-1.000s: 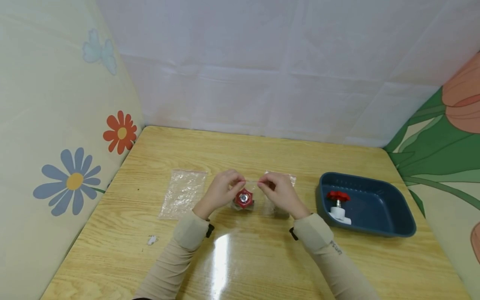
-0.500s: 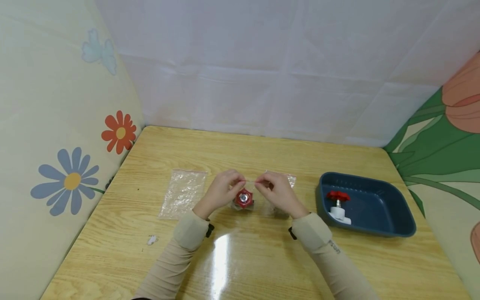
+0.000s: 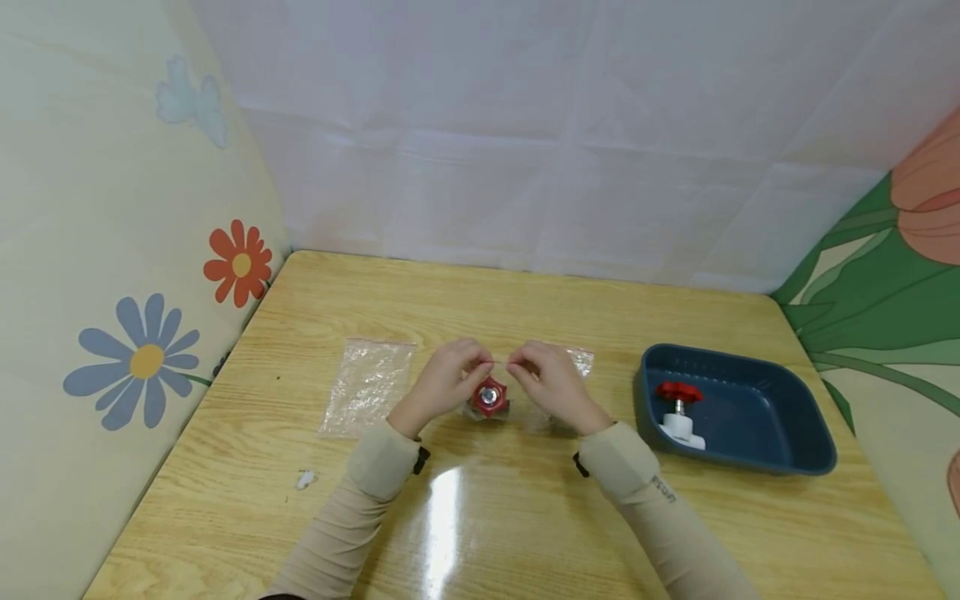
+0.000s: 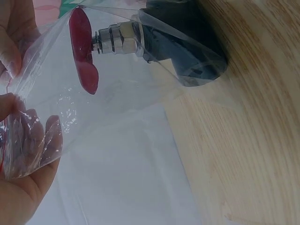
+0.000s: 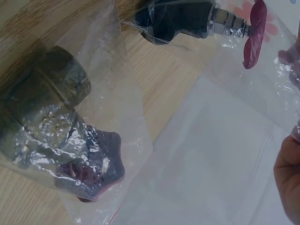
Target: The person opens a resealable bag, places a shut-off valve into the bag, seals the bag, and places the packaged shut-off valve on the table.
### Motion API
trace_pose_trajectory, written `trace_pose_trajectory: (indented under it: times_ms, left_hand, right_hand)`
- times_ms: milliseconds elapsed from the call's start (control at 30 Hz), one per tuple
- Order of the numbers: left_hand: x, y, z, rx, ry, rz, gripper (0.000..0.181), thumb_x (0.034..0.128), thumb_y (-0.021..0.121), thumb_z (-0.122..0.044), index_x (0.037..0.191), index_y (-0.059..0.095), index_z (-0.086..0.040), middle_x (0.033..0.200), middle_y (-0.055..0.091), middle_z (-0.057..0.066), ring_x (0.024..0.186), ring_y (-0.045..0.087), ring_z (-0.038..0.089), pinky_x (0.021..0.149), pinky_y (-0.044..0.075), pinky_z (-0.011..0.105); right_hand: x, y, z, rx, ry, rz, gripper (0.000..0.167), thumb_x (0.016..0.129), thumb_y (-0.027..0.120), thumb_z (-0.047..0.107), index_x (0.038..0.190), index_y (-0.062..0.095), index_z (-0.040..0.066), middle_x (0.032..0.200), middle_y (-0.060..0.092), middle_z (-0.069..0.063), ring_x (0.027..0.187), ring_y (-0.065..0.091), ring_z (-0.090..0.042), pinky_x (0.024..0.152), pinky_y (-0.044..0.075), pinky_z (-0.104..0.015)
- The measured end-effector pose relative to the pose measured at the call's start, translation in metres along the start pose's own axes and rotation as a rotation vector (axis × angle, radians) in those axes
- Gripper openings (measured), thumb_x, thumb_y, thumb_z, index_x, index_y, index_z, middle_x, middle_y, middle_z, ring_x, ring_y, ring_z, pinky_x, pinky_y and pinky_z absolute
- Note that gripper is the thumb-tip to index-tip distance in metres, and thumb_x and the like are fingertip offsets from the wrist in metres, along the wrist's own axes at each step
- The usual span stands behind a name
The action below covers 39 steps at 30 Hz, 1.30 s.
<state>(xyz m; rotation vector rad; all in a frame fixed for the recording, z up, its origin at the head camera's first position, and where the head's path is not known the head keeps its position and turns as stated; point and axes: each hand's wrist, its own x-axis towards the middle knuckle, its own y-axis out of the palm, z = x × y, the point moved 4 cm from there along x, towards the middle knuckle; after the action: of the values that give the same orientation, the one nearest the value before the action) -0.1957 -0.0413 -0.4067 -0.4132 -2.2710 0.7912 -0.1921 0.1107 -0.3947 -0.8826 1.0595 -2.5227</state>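
My left hand (image 3: 444, 385) pinches one side of the mouth of a clear zip bag (image 4: 108, 93). The right hand (image 3: 553, 388) pinches the other side of that edge, a short span away. Inside this bag stands a valve with a red handwheel (image 3: 489, 397); the left wrist view shows its silver stem and dark grey body (image 4: 187, 47) resting on the table. Beside it, partly under my right hand, lies a second bagged valve (image 5: 51, 108), grey-bodied with a dark red handwheel.
A flat clear zip bag (image 3: 367, 387) lies left of my hands on the wooden table (image 3: 495, 533). At right stands a dark blue tray (image 3: 772, 467) holding a white valve (image 3: 679, 427) with a red handwheel. Fabric screens surround the table's back and sides.
The right hand has shifted slightly left, closer to the left hand, so the span of bag edge between them is shorter. My left hand and the valve stay almost still.
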Motion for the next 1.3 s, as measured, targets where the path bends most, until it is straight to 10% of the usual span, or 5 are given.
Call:
trace_pose_trajectory:
  times_ms: [1133,1300]
  left_hand:
    - [0.007,0.001,-0.010,0.148,0.054,0.031,0.004,0.0823,0.061,-0.004,0.084,0.063,-0.002,0.079,0.061,0.005,0.074,0.057,0.016,0.066,0.048,0.023]
    - [0.003,-0.002,-0.007,0.135,-0.029,0.042,0.006,0.0835,0.062,-0.008,0.087,0.063,-0.004,0.084,0.062,0.005,0.078,0.058,0.016,0.071,0.049,0.025]
  right_hand:
    - [0.002,0.006,0.007,-0.065,-0.052,-0.005,0.003,0.082,0.063,0.003,0.080,0.062,0.001,0.075,0.061,-0.007,0.067,0.056,-0.018,0.062,0.049,-0.027]
    - [0.001,0.005,0.004,-0.065,-0.026,-0.002,0.004,0.083,0.064,0.005,0.082,0.062,0.002,0.076,0.061,-0.005,0.067,0.056,-0.015,0.062,0.049,-0.025]
